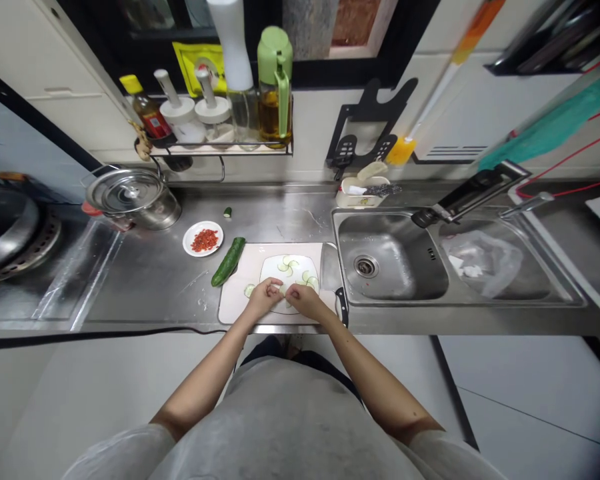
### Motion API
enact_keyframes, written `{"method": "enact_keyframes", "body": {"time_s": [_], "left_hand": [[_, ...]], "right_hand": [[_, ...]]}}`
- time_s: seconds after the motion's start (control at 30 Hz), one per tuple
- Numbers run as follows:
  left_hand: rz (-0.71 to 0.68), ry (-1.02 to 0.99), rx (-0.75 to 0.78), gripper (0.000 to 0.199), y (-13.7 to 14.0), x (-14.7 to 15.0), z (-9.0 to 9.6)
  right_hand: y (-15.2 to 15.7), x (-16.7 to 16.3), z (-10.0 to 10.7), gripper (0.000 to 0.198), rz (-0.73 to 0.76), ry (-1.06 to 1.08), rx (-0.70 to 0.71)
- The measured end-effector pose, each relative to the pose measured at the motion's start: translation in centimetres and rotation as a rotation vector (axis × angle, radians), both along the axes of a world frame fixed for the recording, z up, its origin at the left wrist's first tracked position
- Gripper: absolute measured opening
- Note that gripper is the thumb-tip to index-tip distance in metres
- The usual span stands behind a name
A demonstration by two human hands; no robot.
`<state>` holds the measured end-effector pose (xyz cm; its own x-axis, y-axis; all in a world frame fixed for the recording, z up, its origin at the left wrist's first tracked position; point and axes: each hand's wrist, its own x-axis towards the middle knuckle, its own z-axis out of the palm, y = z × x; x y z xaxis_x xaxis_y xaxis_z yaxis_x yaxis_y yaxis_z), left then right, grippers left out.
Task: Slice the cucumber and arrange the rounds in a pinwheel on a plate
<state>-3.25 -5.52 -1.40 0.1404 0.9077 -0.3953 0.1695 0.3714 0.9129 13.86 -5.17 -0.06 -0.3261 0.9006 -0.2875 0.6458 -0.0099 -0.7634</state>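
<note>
A white square plate [269,268] lies on a pale cutting board [251,257]. Thin cucumber slices [289,266] form pinwheel shapes on it. Over the plate's near part, my left hand [265,299] and my right hand [305,301] meet with fingertips pinched around a pale cucumber slice [282,288], partly hidden by the fingers. A few more slices [249,291] sit on the board left of my left hand. The cut cucumber [229,262] rests across the board's left edge. At the right edge lies a kitchen knife [332,267], its black handle toward me.
Left of the board stand a small plate [189,241] of chopped red pepper, a cucumber end [227,212] and a lidded steel pot [163,208]. To the right is a double sink [395,267] with a faucet [473,193]. A condiment rack [220,151] hangs above the counter.
</note>
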Motion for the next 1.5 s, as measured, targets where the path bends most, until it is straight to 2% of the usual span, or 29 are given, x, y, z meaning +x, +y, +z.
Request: {"method": "enact_keyframes", "body": {"time_s": [0.17, 0.37, 0.63, 0.97, 1.5], "left_hand": [[-0.151, 0.396, 0.109, 0.034, 0.0, 0.5, 0.4], [-0.297, 0.608, 0.184, 0.038, -0.2, 0.9, 1.3], [-0.341, 0.727, 0.186, 0.033, -0.4, 1.2, 1.2], [-0.405, 0.813, 0.223, 0.026, -0.4, 1.1, 1.8], [-0.406, 0.86, 0.246, 0.028, -0.6, 1.1, 1.7]], "right_hand": [[0.0, -0.1, 0.1, 0.015, 0.076, -0.178, 0.01], [-0.6, -0.5, 0.6, 0.02, 0.153, -0.391, 0.045], [-1.9, -0.3, 0.3, 0.019, 0.193, -0.555, 0.118], [-3.3, 0.5, 0.0, 0.028, 0.304, -0.531, 0.281], [-4.3, 0.6, -0.6, 0.027, 0.249, -0.51, 0.345]]}}
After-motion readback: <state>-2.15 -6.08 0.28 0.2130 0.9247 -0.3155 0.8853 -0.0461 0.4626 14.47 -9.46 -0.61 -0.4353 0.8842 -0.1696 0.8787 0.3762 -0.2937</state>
